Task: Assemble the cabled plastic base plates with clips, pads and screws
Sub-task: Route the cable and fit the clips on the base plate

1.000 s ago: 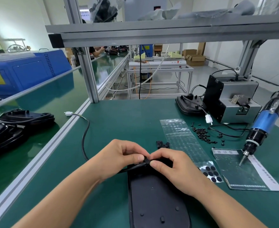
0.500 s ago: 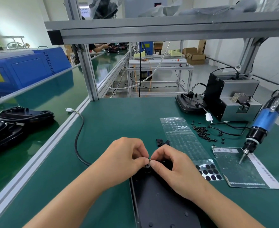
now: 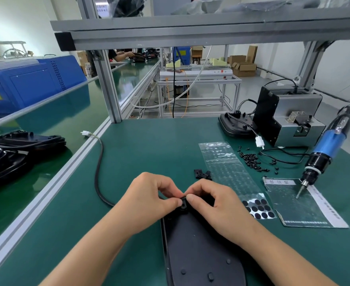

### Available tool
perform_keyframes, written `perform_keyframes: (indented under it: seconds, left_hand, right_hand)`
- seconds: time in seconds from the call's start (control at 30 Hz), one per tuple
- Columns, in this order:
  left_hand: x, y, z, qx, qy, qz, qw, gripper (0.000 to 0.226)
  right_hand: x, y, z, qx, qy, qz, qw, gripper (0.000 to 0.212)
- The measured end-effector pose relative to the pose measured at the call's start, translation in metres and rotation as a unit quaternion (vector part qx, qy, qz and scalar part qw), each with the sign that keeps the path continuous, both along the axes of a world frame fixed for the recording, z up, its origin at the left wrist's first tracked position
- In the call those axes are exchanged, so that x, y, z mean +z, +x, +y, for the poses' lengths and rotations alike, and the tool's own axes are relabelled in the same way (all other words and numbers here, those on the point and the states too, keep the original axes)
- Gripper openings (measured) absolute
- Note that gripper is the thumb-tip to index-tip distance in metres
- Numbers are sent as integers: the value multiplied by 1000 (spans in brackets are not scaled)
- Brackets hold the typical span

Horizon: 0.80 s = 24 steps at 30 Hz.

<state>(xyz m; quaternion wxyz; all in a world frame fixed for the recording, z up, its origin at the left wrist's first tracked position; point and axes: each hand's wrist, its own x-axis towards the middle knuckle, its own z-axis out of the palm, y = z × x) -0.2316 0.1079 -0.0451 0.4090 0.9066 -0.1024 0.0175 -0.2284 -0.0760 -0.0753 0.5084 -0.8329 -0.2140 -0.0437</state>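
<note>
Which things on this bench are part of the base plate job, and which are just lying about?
Part of the job:
base plate with its cable
small clip pinched by left hand and right hand
spare clips
pads
screws
screwdriver

Lying about:
blue machine
cardboard boxes

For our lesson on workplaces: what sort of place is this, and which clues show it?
Probably a factory assembly line: a green-matted workbench with aluminium framing, a hanging blue electric screwdriver, a pile of small black screws, and black plastic base plates being fitted by hand.
</note>
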Motion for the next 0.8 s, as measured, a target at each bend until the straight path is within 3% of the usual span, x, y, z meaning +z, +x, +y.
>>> perform_keyframes:
  seconds: [0.07, 0.2, 0.3, 0.43, 0.5, 0.6, 0.7, 0.8]
  left_hand:
    - [6, 2, 3, -18, 13, 11, 1000, 15]
    - [20, 6, 6, -53, -14, 55, 997, 8]
    - [26, 11, 1, -32, -30, 21, 999, 7]
    - [35, 26, -24, -36, -17, -26, 999, 6]
    - [37, 39, -44, -47, 19, -32, 998, 6]
    - [33, 64, -80, -78, 63, -17, 995, 8]
    - [26, 89, -120, -103, 81, 3, 991, 11]
    - [17, 112, -160, -110, 112, 6, 988, 12]
  right_hand:
    - [2, 2, -3, -14, 13, -3, 1000, 10]
    - [14, 4, -11, -75, 139, -50, 986, 13]
    - [21, 8, -20, -69, 254, 15, 965, 14]
    - [28, 17, -48, -145, 234, -34, 961, 13]
    - [33, 28, -73, -250, 248, -92, 932, 12]
    - [43, 54, -114, -404, 301, -145, 852, 14]
    - [40, 73, -149, -496, 303, -183, 793, 15]
    - [25, 78, -169, -549, 290, -208, 756, 12]
